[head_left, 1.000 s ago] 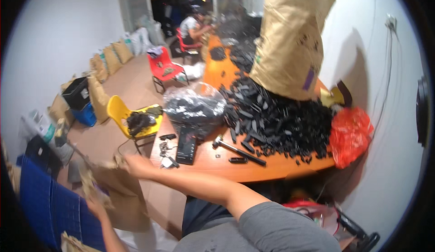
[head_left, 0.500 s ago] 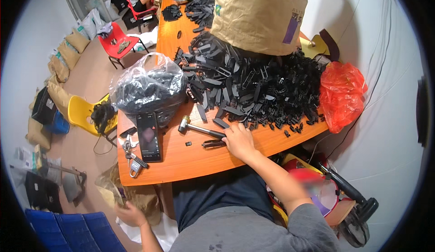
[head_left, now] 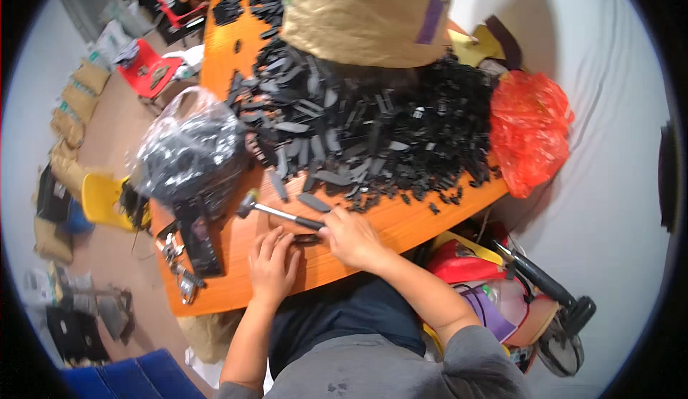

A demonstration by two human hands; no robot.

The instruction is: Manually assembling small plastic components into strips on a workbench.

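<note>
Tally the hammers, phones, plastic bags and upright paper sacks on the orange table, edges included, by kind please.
Hammer: 1
Phone: 1
Plastic bags: 2, a clear bag and a red bag
Brown paper sack: 1
Total: 5

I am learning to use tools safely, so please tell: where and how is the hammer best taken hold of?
The hammer is probably best taken by its black grip, from the right and near side, where the right hand is. It lies slantwise: the head points left and away, while the slim shaft leads toward that hand.
</note>
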